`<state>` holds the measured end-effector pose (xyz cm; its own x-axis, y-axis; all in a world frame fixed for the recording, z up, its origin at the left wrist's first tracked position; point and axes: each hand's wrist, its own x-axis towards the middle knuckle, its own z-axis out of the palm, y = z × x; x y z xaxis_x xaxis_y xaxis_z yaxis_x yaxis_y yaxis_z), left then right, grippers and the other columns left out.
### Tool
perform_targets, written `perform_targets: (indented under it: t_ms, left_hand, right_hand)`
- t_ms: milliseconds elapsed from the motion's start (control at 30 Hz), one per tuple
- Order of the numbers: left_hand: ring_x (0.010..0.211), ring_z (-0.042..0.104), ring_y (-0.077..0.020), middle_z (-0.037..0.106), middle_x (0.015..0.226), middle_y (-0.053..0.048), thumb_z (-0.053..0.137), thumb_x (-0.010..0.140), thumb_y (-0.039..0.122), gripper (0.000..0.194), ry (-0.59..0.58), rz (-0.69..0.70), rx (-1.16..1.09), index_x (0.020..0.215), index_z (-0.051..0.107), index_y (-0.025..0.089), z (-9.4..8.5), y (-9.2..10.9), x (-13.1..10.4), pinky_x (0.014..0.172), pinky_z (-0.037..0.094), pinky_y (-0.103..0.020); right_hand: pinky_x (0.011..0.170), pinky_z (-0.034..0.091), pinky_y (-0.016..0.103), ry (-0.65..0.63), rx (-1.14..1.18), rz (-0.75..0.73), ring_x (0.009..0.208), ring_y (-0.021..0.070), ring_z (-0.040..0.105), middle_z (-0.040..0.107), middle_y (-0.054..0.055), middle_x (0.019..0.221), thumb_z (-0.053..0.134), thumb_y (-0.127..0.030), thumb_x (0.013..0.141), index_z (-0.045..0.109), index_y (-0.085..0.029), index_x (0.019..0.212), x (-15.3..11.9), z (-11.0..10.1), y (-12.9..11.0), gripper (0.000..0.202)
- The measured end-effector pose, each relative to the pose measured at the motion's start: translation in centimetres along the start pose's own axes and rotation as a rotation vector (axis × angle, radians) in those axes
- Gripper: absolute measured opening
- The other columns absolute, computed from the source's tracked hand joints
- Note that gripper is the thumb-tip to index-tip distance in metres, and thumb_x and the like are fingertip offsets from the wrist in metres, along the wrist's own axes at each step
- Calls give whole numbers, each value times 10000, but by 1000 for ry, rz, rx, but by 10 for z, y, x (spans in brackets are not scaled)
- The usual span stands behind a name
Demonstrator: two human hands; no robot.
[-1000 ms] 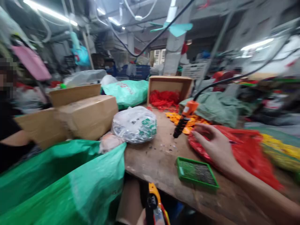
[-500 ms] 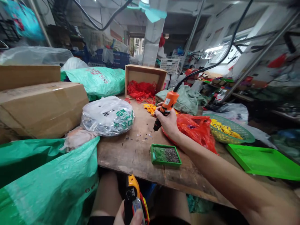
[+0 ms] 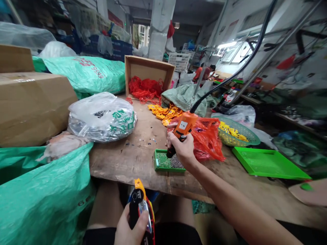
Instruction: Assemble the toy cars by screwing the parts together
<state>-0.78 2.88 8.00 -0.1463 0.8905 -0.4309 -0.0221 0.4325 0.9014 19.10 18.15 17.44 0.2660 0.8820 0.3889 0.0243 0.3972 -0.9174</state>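
Note:
My right hand is wrapped round an orange and black electric screwdriver, a cable rising from its top. Its tip points down over a small green tray, which has a grid of holes. Small dark screws lie heaped in the tray's right part, partly behind my hand. Low in the view, over my lap, my left hand grips a plastic toy part in yellow, black, silver and red. Its exact kind I cannot make out. The table's front edge lies just beyond it.
Behind my right hand are a red plastic bag and orange-yellow parts. A basket of yellow pieces and a bright green tray stand right. A wrapped bundle, carton and green sack crowd the left.
My right hand has brought the screwdriver down and nearer, from above the bare table to over the tray of screws. My left hand still holds the toy part. The view has shifted slightly.

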Motion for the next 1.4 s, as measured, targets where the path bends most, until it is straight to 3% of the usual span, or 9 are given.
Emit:
perform_targets:
  t_ms: [267,400,667,800,1167,1400]
  left_hand:
    - [951,772,-398,828,884,-142,764,614,758,727,-3,-11,19,1006,752,145,2,4,3,732,598,-405]
    - [946,767,-391,828,886,-138,737,650,768,716,-23,-6,41,1009,741,148,3,7,2,794,578,-422]
    - [814,775,-358,820,789,-121,757,632,765,684,-5,11,23,936,763,152,4,13,2,729,588,-397]
    - [715,777,-335,824,766,-120,774,636,696,644,21,38,8,959,775,139,9,18,0,710,603,-406]
    - [696,788,-306,818,732,-104,775,650,596,526,18,-10,-53,927,759,149,12,22,1,695,636,-365]
    - [811,803,-345,832,815,-133,760,653,568,551,44,-25,-15,993,753,133,13,24,1,762,637,-402]
  right_hand:
    - [405,395,228,43,101,40,385,73,397,421,-117,520,767,-458,830,560,-234,891,-6,10,7,311]
    - [396,381,219,46,128,48,387,71,396,413,-117,528,762,-461,840,546,-238,890,-6,13,11,314]
    - [364,374,212,44,182,49,378,73,407,402,-122,538,774,-474,841,534,-242,901,-3,18,22,339]
    - [347,364,205,40,208,46,369,70,407,405,-121,529,787,-468,831,542,-231,891,-2,21,25,346]
    - [357,379,188,42,262,34,369,58,412,429,-121,533,800,-409,833,556,-215,873,-3,21,30,315]
    - [362,388,189,48,270,35,367,56,408,437,-124,519,803,-400,824,557,-208,868,-4,22,29,315]
